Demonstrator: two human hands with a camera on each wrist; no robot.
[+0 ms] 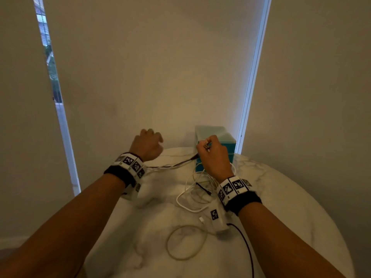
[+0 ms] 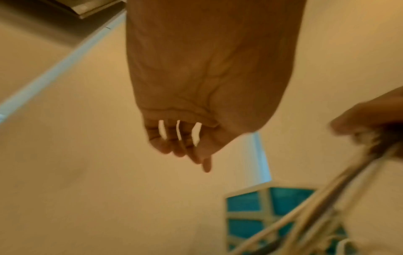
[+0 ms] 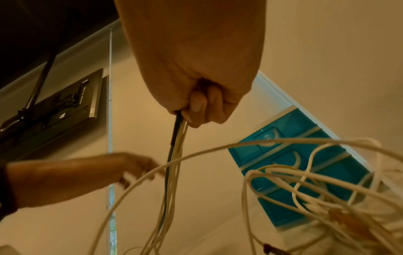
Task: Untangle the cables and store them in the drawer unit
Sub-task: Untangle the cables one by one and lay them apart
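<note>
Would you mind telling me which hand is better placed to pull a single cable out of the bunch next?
The left hand. It hangs empty with loosely curled fingers beside the cables, while the right hand grips the bunch in front of the teal drawer unit and should probably keep holding it.

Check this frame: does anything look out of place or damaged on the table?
Nothing looks damaged or spilled. The white cables lie in a loose tangle on the marble table, as the task expects. The right hand grips a bundle of cables; the left hand holds nothing. The teal drawer unit stands upright, drawers closed.
</note>
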